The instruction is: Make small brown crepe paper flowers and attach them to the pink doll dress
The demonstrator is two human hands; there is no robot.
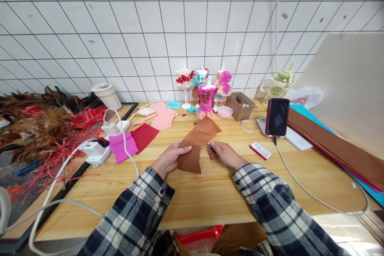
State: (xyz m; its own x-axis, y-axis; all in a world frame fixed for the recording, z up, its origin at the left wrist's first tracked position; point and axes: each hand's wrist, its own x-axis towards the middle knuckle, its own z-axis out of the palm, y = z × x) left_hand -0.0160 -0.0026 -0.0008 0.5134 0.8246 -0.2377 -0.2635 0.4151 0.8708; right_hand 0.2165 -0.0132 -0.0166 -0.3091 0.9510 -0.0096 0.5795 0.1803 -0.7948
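A strip of brown crepe paper (201, 133) slants up from the table in front of me. My left hand (171, 157) grips its lower left edge, thumb on top and fingers underneath. At the strip's right edge, my right hand (222, 153) is closed around small scissors (208, 146), whose dark metal tips point at the paper; the handles are mostly hidden by the fingers. The paper's lower right edge looks uneven beside the tips.
Small decorated dress forms (207, 98), a pink bowl (225, 112) and a cardboard box (240, 106) stand at the back. Coloured paper pieces (123, 146) and power strips (97, 151) lie left. A propped phone (277, 117) with its cable, and long paper sheets (333, 140), are right.
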